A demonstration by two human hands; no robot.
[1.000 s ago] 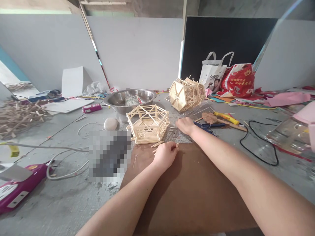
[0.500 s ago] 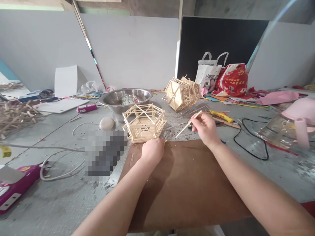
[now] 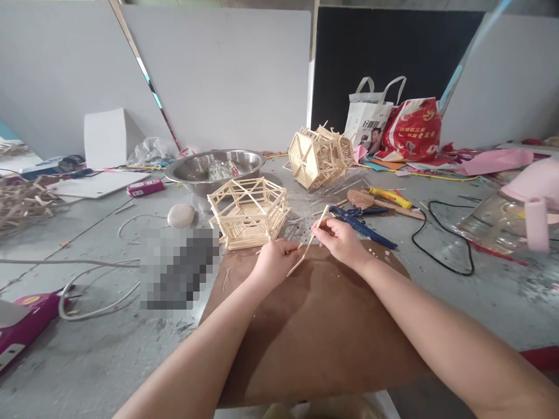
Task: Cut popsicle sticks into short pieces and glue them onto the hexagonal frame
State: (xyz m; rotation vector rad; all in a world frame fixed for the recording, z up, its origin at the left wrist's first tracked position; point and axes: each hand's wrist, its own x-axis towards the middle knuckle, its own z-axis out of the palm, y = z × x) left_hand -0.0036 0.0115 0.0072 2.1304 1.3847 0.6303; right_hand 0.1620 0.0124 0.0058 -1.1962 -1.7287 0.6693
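My right hand (image 3: 338,238) pinches a thin wooden stick (image 3: 308,247) that slants down toward the left over the brown board (image 3: 332,326). Beside it, my left hand (image 3: 277,262) is closed round another thin stick, mostly hidden, with a pale tip poking out near the fingertips. The right hand's stick passes close to that tip; whether they touch I cannot tell. Just behind my left hand sits an open hexagonal frame of wooden sticks (image 3: 248,212), at the board's far edge. A fuller stick lantern-like structure (image 3: 321,154) rests farther back.
Blue-handled pliers (image 3: 364,227) and a yellow-handled tool (image 3: 390,198) lie right of my hands. A metal bowl (image 3: 187,170) stands behind the frame. At left are a purple power strip (image 3: 35,326) and cables; at right, a black cord (image 3: 471,256) and a clear jug (image 3: 493,227).
My right hand has come left and nearer with its stick, beside my left hand. The pliers it hid now show. The camera view has shifted slightly.
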